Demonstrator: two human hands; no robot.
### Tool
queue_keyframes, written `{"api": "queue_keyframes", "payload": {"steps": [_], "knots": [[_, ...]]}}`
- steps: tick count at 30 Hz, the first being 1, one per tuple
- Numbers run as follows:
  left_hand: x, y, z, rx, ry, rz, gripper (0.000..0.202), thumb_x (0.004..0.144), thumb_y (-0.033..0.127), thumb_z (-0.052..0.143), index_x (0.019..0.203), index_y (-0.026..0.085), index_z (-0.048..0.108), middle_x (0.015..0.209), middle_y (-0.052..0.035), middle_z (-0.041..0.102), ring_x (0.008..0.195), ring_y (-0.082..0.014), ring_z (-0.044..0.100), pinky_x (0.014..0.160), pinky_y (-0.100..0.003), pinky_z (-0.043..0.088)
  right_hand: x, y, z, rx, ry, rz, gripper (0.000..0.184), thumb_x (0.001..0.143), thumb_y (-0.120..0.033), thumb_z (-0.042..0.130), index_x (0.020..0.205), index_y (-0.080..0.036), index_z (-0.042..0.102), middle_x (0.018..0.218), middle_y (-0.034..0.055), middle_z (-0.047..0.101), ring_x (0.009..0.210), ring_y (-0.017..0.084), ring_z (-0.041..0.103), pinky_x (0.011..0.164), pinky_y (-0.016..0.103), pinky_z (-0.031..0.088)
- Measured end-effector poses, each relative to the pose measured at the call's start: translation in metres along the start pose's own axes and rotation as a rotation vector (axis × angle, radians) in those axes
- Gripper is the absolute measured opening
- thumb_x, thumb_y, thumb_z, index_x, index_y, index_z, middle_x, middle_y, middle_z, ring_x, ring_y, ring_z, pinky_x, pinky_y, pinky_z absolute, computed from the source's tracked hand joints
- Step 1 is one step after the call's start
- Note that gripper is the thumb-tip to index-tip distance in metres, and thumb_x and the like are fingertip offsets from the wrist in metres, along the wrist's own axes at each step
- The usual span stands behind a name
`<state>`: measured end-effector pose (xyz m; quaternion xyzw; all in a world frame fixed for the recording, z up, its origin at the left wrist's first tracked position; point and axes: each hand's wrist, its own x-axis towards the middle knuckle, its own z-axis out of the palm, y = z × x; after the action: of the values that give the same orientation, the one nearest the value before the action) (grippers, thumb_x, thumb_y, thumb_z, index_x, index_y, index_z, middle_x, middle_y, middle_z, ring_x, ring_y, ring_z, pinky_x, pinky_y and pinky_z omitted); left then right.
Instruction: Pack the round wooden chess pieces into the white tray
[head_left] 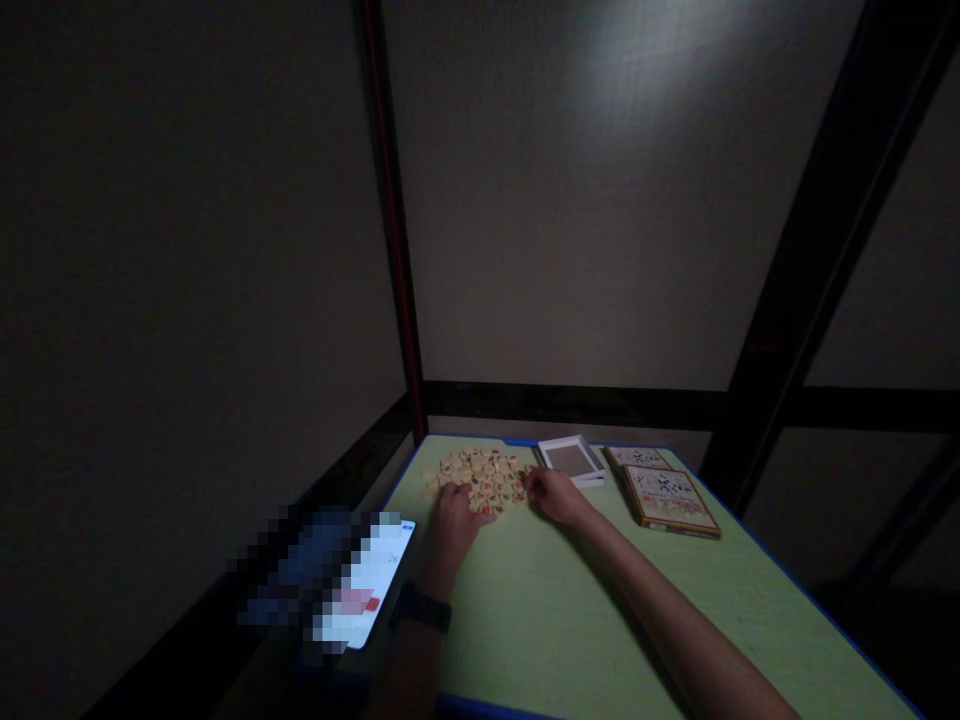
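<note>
Apparently small, round game pieces (pixel 486 478), pale with red or dark marks, crowded together at about eleven o'clock on the green table (pixel 547 630). Likely light, hard and stiff, perhaps wooden; material too dim to tell for sure. Probably not fragile, but apt to slide on the smooth-looking top and nudge neighbours if pushed. Best taken singly by the rim, thumb and fingertip on opposite edges; likely easier at the loose border than in the packed middle. At seven o'clock from the middle of the spread, left hand (pixel 454 510), fingers over the border pieces and thumb well away from them, apart rather than clamped. Between three and four o'clock, right hand (pixel 551 494), fingers bent in close by the outermost pieces; impossible to tell whether pinched on one. Just beyond, towards three o'clock, an open white box (pixel 571 461); farther out, also near three, two patterned boxes (pixel 670 500). At eight o'clock, a lit phone (pixel 379 580), near the dark wristband (pixel 422 607) on the left wrist.
</note>
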<state>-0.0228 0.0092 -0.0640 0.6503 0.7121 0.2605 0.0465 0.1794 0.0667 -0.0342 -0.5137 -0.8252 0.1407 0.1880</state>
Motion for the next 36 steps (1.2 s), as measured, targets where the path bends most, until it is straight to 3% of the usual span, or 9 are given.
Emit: {"api": "queue_keyframes", "payload": {"steps": [5,10,15,21,24,28,31,36], "knots": [[0.003,0.001,0.004,-0.062,0.017,0.006,0.056,0.068,0.030,0.084,0.119,0.017,0.065,0.118,-0.0094,0.064,0.111,-0.0222,0.061,0.100,-0.030,0.045,-0.001,0.002,-0.001,0.054,0.014,-0.013,0.031,0.071,0.005,0.052,0.088,-0.015,0.068,0.083,0.0031,0.072,0.077,0.015,0.063,0.069,0.019,0.039],[0.007,-0.008,0.005,-0.190,-0.026,-0.031,0.062,0.060,0.022,0.088,0.117,0.017,0.065,0.117,-0.0089,0.063,0.093,-0.0188,0.066,0.086,-0.030,0.053,-0.002,-0.001,-0.004,0.057,0.018,-0.030,0.026,0.069,-0.001,0.058,0.088,-0.016,0.069,0.081,0.0032,0.072,0.074,0.015,0.063,0.066,0.020,0.040],[0.007,-0.014,0.007,-0.321,0.008,-0.037,0.037,0.063,0.006,0.078,0.096,0.018,0.066,0.100,-0.0027,0.062,0.077,-0.0124,0.063,0.077,-0.028,0.054,-0.006,-0.010,-0.005,0.025,0.017,-0.069,0.027,0.063,-0.003,0.062,0.086,-0.016,0.069,0.084,0.0043,0.071,0.075,0.017,0.062,0.066,0.021,0.039],[0.002,-0.003,-0.014,-0.183,0.069,-0.021,0.024,0.066,0.004,0.071,0.074,0.019,0.055,0.081,0.0009,0.060,0.085,-0.0158,0.060,0.081,-0.028,0.049,-0.009,-0.012,-0.007,0.020,0.030,-0.092,0.025,0.061,-0.002,0.061,0.081,-0.016,0.069,0.080,0.0043,0.071,0.074,0.017,0.062,0.065,0.022,0.039],[-0.001,0.000,-0.023,-0.034,0.184,-0.063,0.014,0.075,0.007,0.062,0.081,0.019,0.059,0.090,-0.0035,0.062,0.094,-0.0196,0.060,0.088,-0.032,0.047,-0.008,-0.010,-0.007,0.034,0.057,-0.086,0.025,0.065,-0.001,0.059,0.082,-0.016,0.069,0.081,0.0044,0.071,0.072,0.016,0.062,0.065,0.022,0.040],[-0.004,-0.004,-0.019,0.205,0.268,-0.088,0.032,0.078,0.006,0.055,0.108,0.014,0.064,0.118,-0.0136,0.061,0.115,-0.0272,0.055,0.099,-0.037,0.044,-0.003,-0.008,-0.003,0.038,0.125,-0.069,0.022,0.071,-0.002,0.058,0.085,-0.015,0.069,0.086,0.0072,0.072,0.077,0.017,0.062,0.068,0.022,0.039],[-0.005,-0.010,-0.010,0.324,0.234,-0.116,0.039,0.079,0.003,0.053,0.117,0.010,0.062,0.129,-0.0182,0.058,0.121,-0.0290,0.053,0.099,-0.037,0.044,0.001,-0.008,-0.002,0.039,0.172,-0.056,0.024,0.074,0.000,0.054,0.086,-0.015,0.068,0.088,0.0080,0.072,0.079,0.017,0.062,0.069,0.022,0.038],[-0.005,-0.012,-0.009,0.304,0.107,-0.115,0.037,0.084,-0.001,0.045,0.114,0.009,0.065,0.113,-0.0170,0.067,0.109,-0.0239,0.062,0.090,-0.030,0.049,-0.001,-0.010,-0.001,0.040,0.208,-0.036,0.026,0.076,0.001,0.051,0.086,-0.017,0.068,0.090,0.0077,0.073,0.082,0.018,0.064,0.070,0.022,0.038]]}}
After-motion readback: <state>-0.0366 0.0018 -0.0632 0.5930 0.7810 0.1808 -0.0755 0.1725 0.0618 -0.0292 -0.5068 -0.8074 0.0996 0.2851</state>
